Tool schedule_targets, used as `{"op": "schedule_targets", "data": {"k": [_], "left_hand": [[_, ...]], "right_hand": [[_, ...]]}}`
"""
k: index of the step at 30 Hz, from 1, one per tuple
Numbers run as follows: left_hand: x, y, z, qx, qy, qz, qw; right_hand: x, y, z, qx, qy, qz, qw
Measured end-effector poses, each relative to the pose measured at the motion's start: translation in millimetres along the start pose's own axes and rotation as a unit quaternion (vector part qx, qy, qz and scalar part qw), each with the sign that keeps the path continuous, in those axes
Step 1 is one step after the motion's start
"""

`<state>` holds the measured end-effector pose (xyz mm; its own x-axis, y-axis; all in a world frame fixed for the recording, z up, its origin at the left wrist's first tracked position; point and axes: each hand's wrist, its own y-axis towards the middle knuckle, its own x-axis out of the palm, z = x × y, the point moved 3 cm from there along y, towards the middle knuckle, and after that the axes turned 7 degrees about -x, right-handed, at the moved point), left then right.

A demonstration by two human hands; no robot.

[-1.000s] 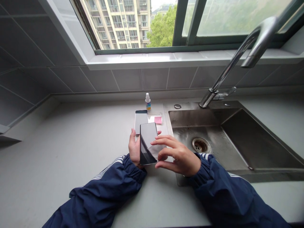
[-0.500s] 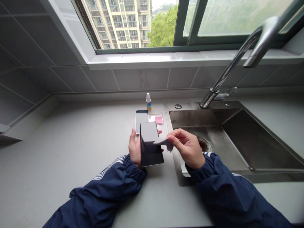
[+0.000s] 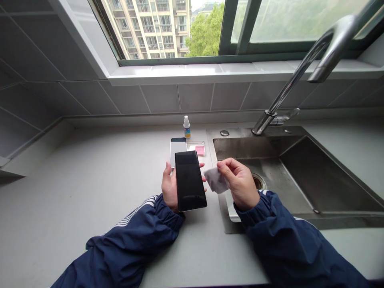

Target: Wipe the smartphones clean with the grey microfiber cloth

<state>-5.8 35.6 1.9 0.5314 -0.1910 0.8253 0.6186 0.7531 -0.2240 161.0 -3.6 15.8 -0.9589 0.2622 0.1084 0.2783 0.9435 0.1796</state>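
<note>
A black smartphone (image 3: 191, 181) lies screen up across my left hand (image 3: 169, 187), whose thumb rests at its left edge and whose fingertips show past the right edge. Between thumb and fingers, my right hand (image 3: 240, 182) pinches a small grey cleaning cloth (image 3: 216, 181) with a zigzag edge. The cloth hangs just right of the phone, apart from its screen. Behind the phone, a second, light-coloured phone (image 3: 177, 149) lies on the counter, partly covered from view. Beside it is a clear case (image 3: 192, 144) with a pink label (image 3: 199, 150).
A small white spray bottle (image 3: 187, 128) with a coloured label stands upright behind the phones. To the right, a steel sink (image 3: 318, 176) is set into the pale counter (image 3: 99, 172), with a tall chrome faucet (image 3: 288, 86) at its back. A window is above the tiled wall.
The cloth has moved off the phone's screen to the right and now hangs flatter. The phone has tilted slightly, and its screen reflection has gone from bright grey to dark.
</note>
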Motion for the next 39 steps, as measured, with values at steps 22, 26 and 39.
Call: {"op": "schedule_targets", "data": {"k": [22, 26, 39], "left_hand": [[1.2, 1, 6, 0.101, 0.016, 0.071, 0.992], [-2.6, 2, 4, 0.095, 0.011, 0.081, 0.992], [-3.9, 2, 0, 0.016, 0.013, 0.022, 1.000]], "right_hand": [[21, -18, 19, 0.175, -0.046, -0.229, 0.956], [23, -20, 20, 0.200, 0.006, -0.239, 0.950], [29, -23, 34, 0.169, 0.048, -0.181, 0.968]]}}
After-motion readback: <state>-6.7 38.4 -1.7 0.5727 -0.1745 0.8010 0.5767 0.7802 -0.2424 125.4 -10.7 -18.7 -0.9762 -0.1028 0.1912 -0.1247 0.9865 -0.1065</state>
